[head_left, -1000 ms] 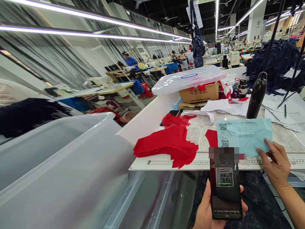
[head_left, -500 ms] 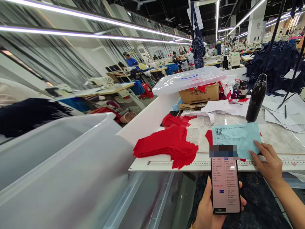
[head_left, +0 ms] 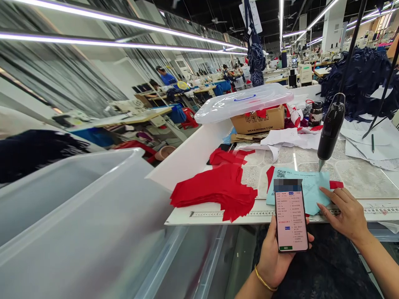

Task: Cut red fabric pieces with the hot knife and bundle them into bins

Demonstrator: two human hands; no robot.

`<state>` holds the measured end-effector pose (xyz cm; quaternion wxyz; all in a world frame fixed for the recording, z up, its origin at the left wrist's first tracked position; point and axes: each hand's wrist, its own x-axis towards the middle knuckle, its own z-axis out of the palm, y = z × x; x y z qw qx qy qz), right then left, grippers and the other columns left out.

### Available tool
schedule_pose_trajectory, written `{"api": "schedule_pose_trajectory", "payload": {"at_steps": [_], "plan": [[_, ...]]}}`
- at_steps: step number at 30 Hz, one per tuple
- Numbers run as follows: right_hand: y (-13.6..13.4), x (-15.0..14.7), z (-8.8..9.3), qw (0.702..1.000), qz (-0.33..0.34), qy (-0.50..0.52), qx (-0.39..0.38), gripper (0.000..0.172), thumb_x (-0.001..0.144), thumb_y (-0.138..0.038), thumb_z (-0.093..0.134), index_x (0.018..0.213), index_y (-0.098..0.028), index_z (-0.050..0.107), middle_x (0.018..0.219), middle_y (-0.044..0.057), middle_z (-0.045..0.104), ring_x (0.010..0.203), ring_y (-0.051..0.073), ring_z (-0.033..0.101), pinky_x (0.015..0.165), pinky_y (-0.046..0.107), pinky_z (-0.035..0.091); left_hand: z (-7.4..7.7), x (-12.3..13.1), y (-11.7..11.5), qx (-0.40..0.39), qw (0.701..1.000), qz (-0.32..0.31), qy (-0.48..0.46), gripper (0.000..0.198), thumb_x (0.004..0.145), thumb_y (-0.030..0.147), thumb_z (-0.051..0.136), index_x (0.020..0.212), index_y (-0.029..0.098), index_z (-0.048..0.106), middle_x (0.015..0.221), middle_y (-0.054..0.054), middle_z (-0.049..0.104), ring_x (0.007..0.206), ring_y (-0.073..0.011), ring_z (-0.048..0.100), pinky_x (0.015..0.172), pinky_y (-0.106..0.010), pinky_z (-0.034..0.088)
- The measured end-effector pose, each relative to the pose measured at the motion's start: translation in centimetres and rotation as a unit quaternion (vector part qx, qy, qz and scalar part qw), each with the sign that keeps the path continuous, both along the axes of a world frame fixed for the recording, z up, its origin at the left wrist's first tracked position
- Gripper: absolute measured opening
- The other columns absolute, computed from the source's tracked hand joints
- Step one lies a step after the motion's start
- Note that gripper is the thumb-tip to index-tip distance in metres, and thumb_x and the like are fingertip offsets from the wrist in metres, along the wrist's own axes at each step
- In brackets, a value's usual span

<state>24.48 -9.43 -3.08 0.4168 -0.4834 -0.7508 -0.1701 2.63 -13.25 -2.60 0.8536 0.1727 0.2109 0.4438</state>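
Note:
My left hand (head_left: 274, 259) grips a smartphone (head_left: 291, 220) upright in front of the table edge; its screen shows a pinkish list page. My right hand (head_left: 344, 214) lies on the lower right corner of a light blue paper sheet (head_left: 314, 187) with QR codes, fingers stretched over it. The sheet rests on the white worktable (head_left: 358, 178), partly hidden behind the phone. A stack of red fabric pieces (head_left: 218, 189) lies to the left of the sheet. A black hanging tool (head_left: 330, 131) points its tip down just above the sheet's top edge.
A large translucent plastic bin (head_left: 77, 224) fills the lower left. At the back stand a cardboard box (head_left: 258, 120) under a clear plastic lid (head_left: 245, 104), white papers (head_left: 293, 139), a dark cup (head_left: 315, 113) and a navy fabric heap (head_left: 361, 81). Other people work far off.
The phone screen went from a QR scan view to a list page and rose higher. My right hand slid the blue sheet leftward and nearer the table edge.

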Motion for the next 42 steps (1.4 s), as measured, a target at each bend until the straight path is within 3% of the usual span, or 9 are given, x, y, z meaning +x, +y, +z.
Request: {"api": "schedule_pose_trajectory", "payload": {"at_steps": [7, 12, 16, 19, 26, 34, 42], "plan": [[-0.7, -0.2, 0.5, 0.995, -0.004, 0.094, 0.042, 0.037, 0.087, -0.02, 0.063, 0.125, -0.022, 0.061, 0.079, 0.003, 0.057, 0.07, 0.017, 0.054, 0.065, 0.031, 0.047, 0.5, -0.1, 1.5, 0.014, 1.0, 0.005, 0.001, 0.058, 0.094, 0.06, 0.047, 0.125, 0.014, 0.064, 0.115, -0.016, 0.071, 0.088, -0.0271, 0.071, 0.079, -0.038, 0.052], [-2.9, -2.4, 0.8, 0.991, 0.054, 0.116, 0.034, 0.043, 0.086, -0.016, 0.061, 0.128, -0.025, 0.062, 0.088, 0.005, 0.059, 0.075, 0.018, 0.057, 0.064, 0.031, 0.049, 0.5, -0.1, 1.4, 0.013, 1.0, 0.004, 0.007, 0.06, 0.094, 0.061, 0.046, 0.125, 0.014, 0.065, 0.116, -0.015, 0.07, 0.088, -0.0263, 0.07, 0.081, -0.038, 0.051], [-4.8, -4.4, 0.6, 0.987, 0.125, 0.099, 0.021, 0.043, 0.085, -0.013, 0.06, 0.127, -0.022, 0.062, 0.094, 0.007, 0.061, 0.082, 0.019, 0.058, 0.069, 0.032, 0.051, 0.6, 0.0, 1.2, -0.004, 1.0, 0.009, 0.015, 0.059, 0.092, 0.06, 0.051, 0.124, 0.013, 0.066, 0.115, -0.015, 0.071, 0.102, -0.0282, 0.066, 0.096, -0.042, 0.046], [-5.6, -5.1, 0.6, 0.986, 0.134, 0.1, 0.021, 0.038, 0.085, -0.013, 0.059, 0.121, -0.021, 0.065, 0.098, 0.007, 0.06, 0.086, 0.019, 0.058, 0.073, 0.034, 0.052, 0.9, -0.1, 1.0, -0.011, 1.0, 0.018, 0.02, 0.057, 0.09, 0.059, 0.056, 0.123, 0.014, 0.067, 0.112, -0.013, 0.073, 0.113, -0.0296, 0.062, 0.105, -0.043, 0.041], [-6.0, -5.4, 0.9, 0.987, 0.125, 0.105, 0.01, 0.033, 0.084, -0.011, 0.058, 0.115, -0.02, 0.067, 0.098, 0.007, 0.06, 0.088, 0.019, 0.057, 0.074, 0.034, 0.05, 1.4, -0.2, 0.6, -0.006, 1.0, 0.022, 0.021, 0.057, 0.092, 0.059, 0.053, 0.128, 0.016, 0.065, 0.112, -0.012, 0.073, 0.113, -0.0285, 0.063, 0.105, -0.042, 0.041], [-6.1, -5.5, 0.6, 0.986, 0.129, 0.105, 0.006, 0.039, 0.084, -0.013, 0.059, 0.122, -0.024, 0.066, 0.1, 0.007, 0.061, 0.09, 0.019, 0.058, 0.074, 0.036, 0.049, 1.8, -0.3, 0.9, -0.003, 1.0, 0.014, 0.015, 0.06, 0.093, 0.059, 0.049, 0.131, 0.014, 0.062, 0.115, -0.014, 0.072, 0.108, -0.0307, 0.065, 0.103, -0.046, 0.043], [-6.1, -5.5, 0.5, 0.985, 0.141, 0.096, 0.01, 0.041, 0.084, -0.013, 0.059, 0.123, -0.023, 0.066, 0.1, 0.007, 0.06, 0.09, 0.019, 0.058, 0.075, 0.036, 0.047, 2.1, -0.4, 1.0, 0.011, 1.0, 0.011, 0.002, 0.055, 0.092, 0.059, 0.052, 0.121, 0.015, 0.069, 0.113, -0.013, 0.073, 0.095, -0.0291, 0.07, 0.098, -0.045, 0.047]]}}
